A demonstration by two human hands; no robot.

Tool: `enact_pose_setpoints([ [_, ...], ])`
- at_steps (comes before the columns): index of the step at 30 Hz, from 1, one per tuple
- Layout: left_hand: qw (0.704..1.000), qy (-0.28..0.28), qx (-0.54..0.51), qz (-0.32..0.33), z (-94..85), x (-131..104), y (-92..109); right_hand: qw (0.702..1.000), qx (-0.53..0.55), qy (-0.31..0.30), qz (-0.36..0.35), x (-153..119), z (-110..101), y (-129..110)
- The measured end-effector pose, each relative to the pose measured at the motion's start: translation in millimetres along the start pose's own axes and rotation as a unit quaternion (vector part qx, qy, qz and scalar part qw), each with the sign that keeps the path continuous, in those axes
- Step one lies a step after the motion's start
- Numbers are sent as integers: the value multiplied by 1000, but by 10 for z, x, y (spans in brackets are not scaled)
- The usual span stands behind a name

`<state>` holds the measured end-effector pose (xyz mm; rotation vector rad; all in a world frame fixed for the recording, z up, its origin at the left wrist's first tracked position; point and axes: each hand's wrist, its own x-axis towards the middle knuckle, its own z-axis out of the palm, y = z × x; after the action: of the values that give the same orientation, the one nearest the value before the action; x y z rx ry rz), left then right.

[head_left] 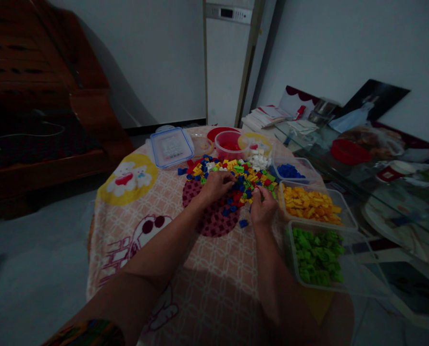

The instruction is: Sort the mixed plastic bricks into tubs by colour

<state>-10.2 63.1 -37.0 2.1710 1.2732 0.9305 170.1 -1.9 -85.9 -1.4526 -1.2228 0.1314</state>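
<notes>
A mixed pile of small toy building blocks [232, 166] in red, yellow, blue, green and white lies on the cloth-covered round table [214, 269]. My left hand [218, 186] reaches into the pile's near side with its fingers curled and pinched together; whatever is between the fingertips is too small to tell. At the pile's right edge, my right hand [264, 206] is closed, thumb on top, and its contents are hidden. A single blue block [243, 223] lies apart on the cloth, closer to me.
Clear boxes on the right hold blue blocks [289, 171], yellow blocks [311, 204] and green blocks [317, 254]. Behind the pile stand a round tub [231, 154] with red blocks and a blue-rimmed lid [171, 147]. White blocks [259, 159] form a heap. A cluttered glass table [319, 158] adjoins.
</notes>
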Motion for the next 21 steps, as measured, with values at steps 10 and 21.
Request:
enact_pose_setpoints([
  [10,961,-180,212,7,-21,-29,97,1000,-11,-1,7,-4,-9,-32],
  [21,958,-142,248,-21,86,-45,85,1000,-9,0,-7,4,-16,-42],
])
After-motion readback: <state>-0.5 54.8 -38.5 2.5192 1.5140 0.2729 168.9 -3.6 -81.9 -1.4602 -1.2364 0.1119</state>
